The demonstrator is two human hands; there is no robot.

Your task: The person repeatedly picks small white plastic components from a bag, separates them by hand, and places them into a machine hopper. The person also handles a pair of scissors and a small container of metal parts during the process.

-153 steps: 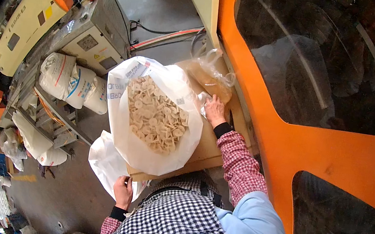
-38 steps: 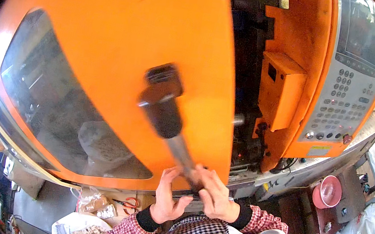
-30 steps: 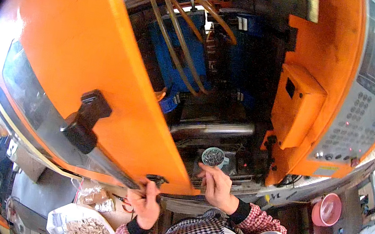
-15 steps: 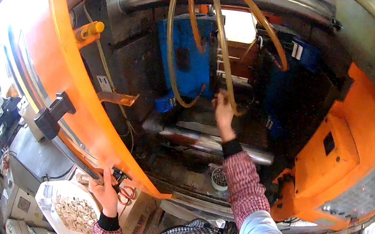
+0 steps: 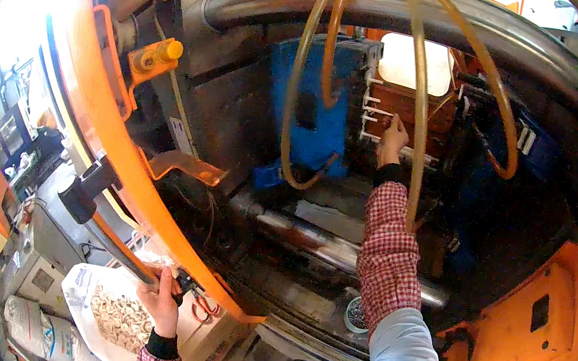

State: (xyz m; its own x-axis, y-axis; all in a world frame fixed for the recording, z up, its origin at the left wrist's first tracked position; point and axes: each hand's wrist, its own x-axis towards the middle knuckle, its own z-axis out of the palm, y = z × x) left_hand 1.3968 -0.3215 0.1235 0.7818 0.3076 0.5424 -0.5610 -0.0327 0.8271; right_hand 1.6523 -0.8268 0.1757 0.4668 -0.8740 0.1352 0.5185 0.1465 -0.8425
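My right hand [image 5: 392,142] reaches deep into the machine between the mould halves. Its fingers are pinched at the tip of a thin white plastic sprue [image 5: 380,111], which juts from the face of the blue mould half [image 5: 306,112]. Other short white pieces stick out above and below it. At the lower left, my left hand [image 5: 160,305] is wrapped round the end of the door's handle bar [image 5: 115,250], beside the orange door edge [image 5: 152,194]. Part of that grip is hidden by my fingers.
Amber hoses [image 5: 420,118] hang around my right arm. A polished steel bar [image 5: 317,241] crosses below it, near a small bowl [image 5: 356,315] of dark bits. Red-handled scissors [image 5: 204,310] lie near a white sack [image 5: 80,285] of pale parts. The second dark blue mould half [image 5: 503,149] stands right.
My right hand has moved farther in and up, from beside the hoses to the white sprue. The view has shifted. My left hand stays on the handle bar.
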